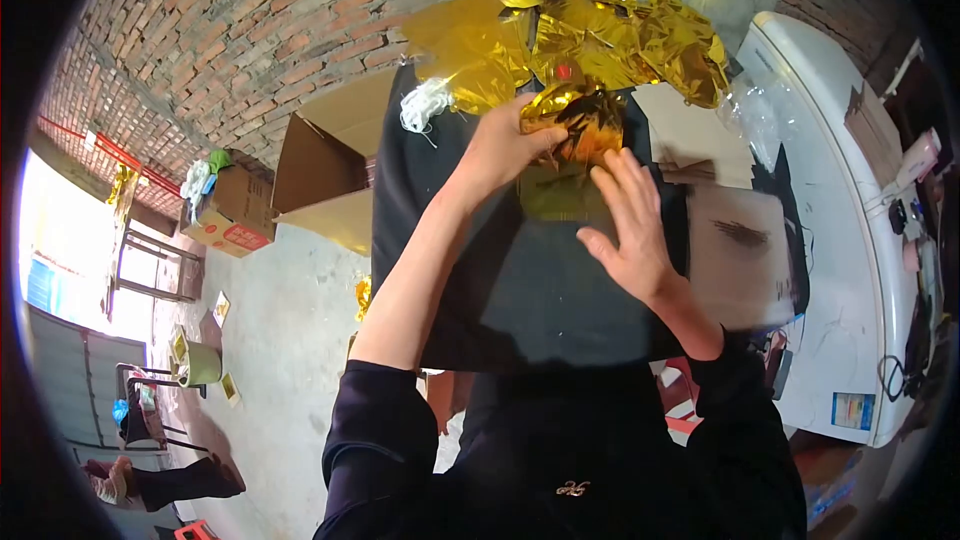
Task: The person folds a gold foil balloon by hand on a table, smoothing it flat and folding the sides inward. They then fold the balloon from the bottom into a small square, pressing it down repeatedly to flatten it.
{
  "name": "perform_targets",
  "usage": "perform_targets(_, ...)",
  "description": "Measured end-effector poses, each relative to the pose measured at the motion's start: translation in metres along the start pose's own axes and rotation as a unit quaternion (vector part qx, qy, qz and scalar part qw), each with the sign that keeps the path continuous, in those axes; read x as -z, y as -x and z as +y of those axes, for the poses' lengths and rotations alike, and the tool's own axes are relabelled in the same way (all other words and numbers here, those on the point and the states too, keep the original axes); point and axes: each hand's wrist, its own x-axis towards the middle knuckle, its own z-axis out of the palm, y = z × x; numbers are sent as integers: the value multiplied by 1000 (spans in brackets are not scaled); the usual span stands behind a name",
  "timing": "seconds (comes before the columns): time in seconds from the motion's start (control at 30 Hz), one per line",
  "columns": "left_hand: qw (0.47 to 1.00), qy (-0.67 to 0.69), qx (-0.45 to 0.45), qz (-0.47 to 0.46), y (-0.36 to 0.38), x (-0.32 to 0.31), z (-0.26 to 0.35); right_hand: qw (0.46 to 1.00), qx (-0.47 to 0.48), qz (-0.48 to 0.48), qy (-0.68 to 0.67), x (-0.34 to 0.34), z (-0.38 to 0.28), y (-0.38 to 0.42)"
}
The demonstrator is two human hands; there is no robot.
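My left hand (503, 147) is closed on a crumpled piece of gold foil (592, 135), its thumb lying across the near side. Just right of it, my right hand (632, 225) has its fingers stretched out and thumb apart, fingertips right at the foil's lower edge. Beneath both hands is a work surface covered in black cloth (480, 300). A flat, see-through yellowish sheet (555, 196) lies on the cloth below the foil. More shiny gold foil (640, 40) is heaped along the far edge. A bundle of white string (427, 103) sits at the far left corner.
An open cardboard box (325, 160) stands left of the work surface. To the right are a pale flat panel (740, 250) and a long white appliance (840, 240). A brick wall (260, 30) rises behind. Another person's leg (185, 485) and a small bin (203, 365) show at lower left.
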Motion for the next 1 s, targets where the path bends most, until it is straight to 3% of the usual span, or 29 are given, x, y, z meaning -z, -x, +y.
perform_targets(0.03,996,-66,-46,45,10,1,16,999,-15,34,-8,5,-3,-2)
perform_targets(0.1,987,-75,-119,79,37,-6,27,992,-8,116,-42,1,5,4)
perform_targets(0.17,947,-136,-275,99,63,-14,19,990,-16,135,-41,2,4,13)
perform_targets(0.23,931,-182,-307,73,97,-24,13,991,-33,125,-39,3,-2,28)
perform_targets(0.33,936,-185,-299,28,151,-47,-17,995,-53,79,-35,4,-14,52)
perform_targets(0.43,934,-220,-281,2,196,-60,-33,998,46,19,-41,7,-20,76)
perform_targets(0.57,927,-270,-258,-30,226,-63,-27,992,85,-90,5,9,-35,93)
perform_targets(0.67,933,-276,-223,-65,246,-64,-27,989,87,-120,0,10,-39,100)
perform_targets(0.8,947,-243,-200,-59,257,-47,-10,989,76,-128,-7,9,-37,105)
perform_targets(0.9,953,-228,-199,8,260,-34,-31,988,76,-135,-1,9,-37,105)
perform_targets(1.0,946,-290,-139,45,248,-21,-29,986,77,-150,7,9,-36,106)
